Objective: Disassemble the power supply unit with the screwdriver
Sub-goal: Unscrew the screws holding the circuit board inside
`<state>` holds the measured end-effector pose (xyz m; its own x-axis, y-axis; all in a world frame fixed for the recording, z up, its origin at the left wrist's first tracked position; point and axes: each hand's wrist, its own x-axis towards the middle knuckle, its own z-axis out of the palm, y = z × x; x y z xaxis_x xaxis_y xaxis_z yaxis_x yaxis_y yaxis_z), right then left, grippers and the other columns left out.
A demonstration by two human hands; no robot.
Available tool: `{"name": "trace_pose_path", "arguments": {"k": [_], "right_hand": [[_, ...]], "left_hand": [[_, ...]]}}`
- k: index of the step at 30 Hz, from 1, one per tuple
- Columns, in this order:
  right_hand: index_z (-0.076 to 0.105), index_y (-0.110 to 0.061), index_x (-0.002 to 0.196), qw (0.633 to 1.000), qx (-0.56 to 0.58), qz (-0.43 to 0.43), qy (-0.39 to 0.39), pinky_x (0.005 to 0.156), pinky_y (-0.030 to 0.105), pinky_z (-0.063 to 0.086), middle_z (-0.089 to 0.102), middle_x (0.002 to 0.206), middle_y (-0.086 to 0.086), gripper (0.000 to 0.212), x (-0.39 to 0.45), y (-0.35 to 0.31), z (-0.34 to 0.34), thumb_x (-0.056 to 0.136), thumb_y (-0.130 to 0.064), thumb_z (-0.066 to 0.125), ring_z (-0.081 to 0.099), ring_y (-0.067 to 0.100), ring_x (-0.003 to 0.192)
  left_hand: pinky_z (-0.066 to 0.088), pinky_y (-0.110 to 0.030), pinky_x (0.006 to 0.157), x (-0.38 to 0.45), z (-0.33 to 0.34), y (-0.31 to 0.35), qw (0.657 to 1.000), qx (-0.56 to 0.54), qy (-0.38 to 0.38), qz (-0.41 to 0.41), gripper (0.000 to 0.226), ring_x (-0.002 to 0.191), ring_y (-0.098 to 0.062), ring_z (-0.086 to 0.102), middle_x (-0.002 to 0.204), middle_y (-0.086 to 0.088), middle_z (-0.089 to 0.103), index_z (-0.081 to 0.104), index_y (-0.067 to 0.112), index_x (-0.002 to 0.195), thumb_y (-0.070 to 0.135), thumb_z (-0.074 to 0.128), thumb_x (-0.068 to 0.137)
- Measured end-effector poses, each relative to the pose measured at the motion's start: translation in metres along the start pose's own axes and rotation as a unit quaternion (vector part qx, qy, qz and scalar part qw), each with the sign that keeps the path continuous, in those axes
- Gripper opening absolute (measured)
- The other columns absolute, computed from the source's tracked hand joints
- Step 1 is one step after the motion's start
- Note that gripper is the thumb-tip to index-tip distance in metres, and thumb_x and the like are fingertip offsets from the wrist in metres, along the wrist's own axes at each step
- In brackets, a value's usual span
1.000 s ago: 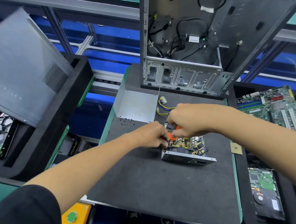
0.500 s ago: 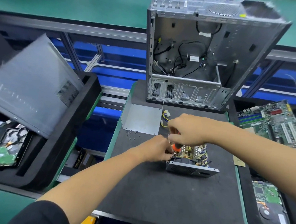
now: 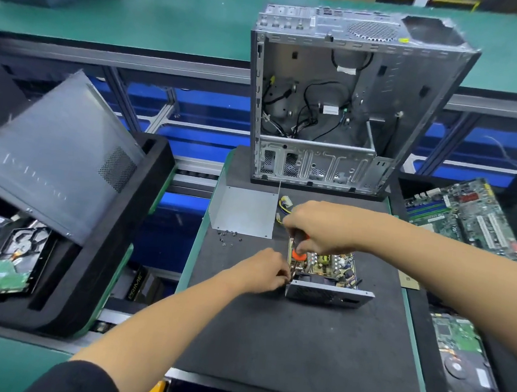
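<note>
grey steel computer case (image 3: 338,108) stands open and gutted at the back of the black foam mat (image 3: 300,342), likely parked clear of the work. its flat metal cover plate (image 3: 244,210) lies just in front, loose screws (image 3: 229,239) gathered beside it so they stay findable. the power supply unit (image 3: 326,276) sits mid-mat, lid off, board exposed. right hand (image 3: 323,226) curls its fingers round the screwdriver (image 3: 299,247), orange collar showing, tip down into the unit's near-left corner. left hand (image 3: 264,273) pinches at that corner, seemingly steadying the tip or a screw; what it pinches is hidden.
</note>
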<state>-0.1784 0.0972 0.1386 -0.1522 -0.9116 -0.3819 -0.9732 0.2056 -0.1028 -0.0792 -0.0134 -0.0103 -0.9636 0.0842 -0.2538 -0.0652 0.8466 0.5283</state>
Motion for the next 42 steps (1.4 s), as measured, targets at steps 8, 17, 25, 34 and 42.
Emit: {"name": "trace_pose_path", "arguments": {"k": [8,17,25,34,42], "right_hand": [[0.067,-0.017,0.096,0.996,0.085,-0.022,-0.019,0.074,0.028,0.043,0.063,0.094,0.0,0.015,-0.007,-0.007,-0.001,0.082,-0.012,0.063,0.055,0.017,0.086],[0.052,-0.017,0.105,0.998,0.015,0.037,-0.038,0.071,0.034,0.043,0.063,0.099,0.005,0.019,-0.01,-0.006,-0.005,0.094,-0.033,0.054,0.047,0.021,0.082],[0.053,-0.02,0.09,0.994,0.102,0.0,-0.039,0.06,0.021,0.036,0.062,0.092,-0.002,0.021,-0.008,-0.009,-0.003,0.078,-0.003,0.055,0.052,0.02,0.083],[0.06,-0.005,0.096,0.996,-0.013,0.066,-0.06,0.07,0.033,0.046,0.068,0.092,0.014,0.036,-0.002,-0.01,-0.002,0.1,-0.037,0.044,0.059,0.027,0.088],[0.053,-0.016,0.085,0.998,0.061,-0.014,-0.007,0.053,0.014,0.03,0.062,0.095,0.003,0.019,-0.016,-0.007,-0.006,0.078,0.001,0.056,0.055,0.021,0.088]], "left_hand": [[0.04,-0.006,0.057,-0.006,0.034,-0.005,0.948,-0.255,0.106,-0.157,0.022,0.059,-0.003,0.055,0.077,-0.007,0.071,0.07,0.015,0.078,0.0,0.053,0.075],[0.045,-0.025,0.08,-0.012,0.036,-0.014,0.889,-0.427,0.048,-0.156,0.025,0.077,-0.014,0.055,0.081,-0.01,0.066,0.07,0.02,0.086,-0.004,0.066,0.079],[0.05,-0.015,0.066,-0.008,0.028,-0.019,0.883,-0.442,0.012,-0.157,0.02,0.066,-0.008,0.061,0.083,-0.009,0.07,0.072,0.013,0.093,-0.003,0.065,0.084],[0.05,-0.017,0.062,-0.002,0.025,-0.019,0.874,-0.454,-0.009,-0.173,0.015,0.062,-0.009,0.061,0.076,-0.006,0.067,0.069,0.009,0.09,-0.004,0.062,0.087],[0.051,-0.019,0.063,-0.001,0.023,-0.018,0.876,-0.448,-0.013,-0.179,0.019,0.065,-0.012,0.062,0.073,-0.003,0.068,0.07,0.013,0.085,-0.003,0.061,0.088]]}}
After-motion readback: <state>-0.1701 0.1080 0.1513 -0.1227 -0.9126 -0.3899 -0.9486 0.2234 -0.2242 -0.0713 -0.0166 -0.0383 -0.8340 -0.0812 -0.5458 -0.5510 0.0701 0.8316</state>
